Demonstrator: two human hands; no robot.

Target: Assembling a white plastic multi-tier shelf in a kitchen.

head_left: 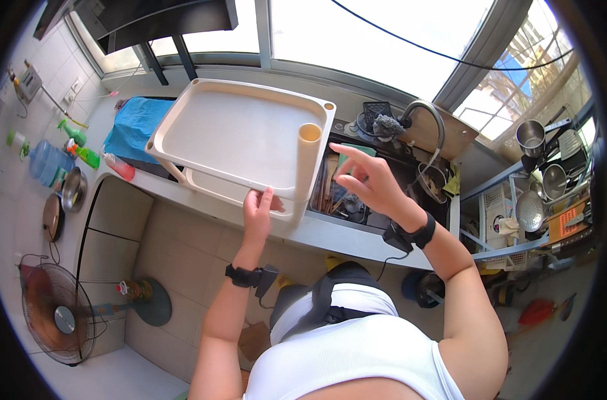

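A: From the biggest thing down, what surrounds you?

B: You face a long pale counter [367, 242], its front edge running across your view. Between that edge and your left side, a tiled floor [183, 247] opens out.

A: What stands before you?

B: A cream plastic rack [230, 140], left of centre on the counter, its near side close along the front edge. Its upper tray has a raised rim and rounded corners; part of a lower tray [220, 189] shows beneath.

A: How much room do you have at its sides?

B: On your right, a dark sink [402, 163] begins just beside the rack. A standing fan [58, 313] is well apart, low on your left. A blue cloth [135, 128] crowds the rack's left side. A curved faucet [441, 130] rises at the sink, leaving a gap between it and the rack.

A: And your hands?

B: Your right hand [377, 177] is raised over the sink, fingers wide, forefinger pointing at the upright post [306, 167] on the rack's near right corner. I cannot tell whether that fingertip touches the rim. Your left hand [257, 208] is narrowed on the tray's near rim, thumb on top.

A: The smallest thing?

B: A pink bottle [119, 167], near the blue cloth.
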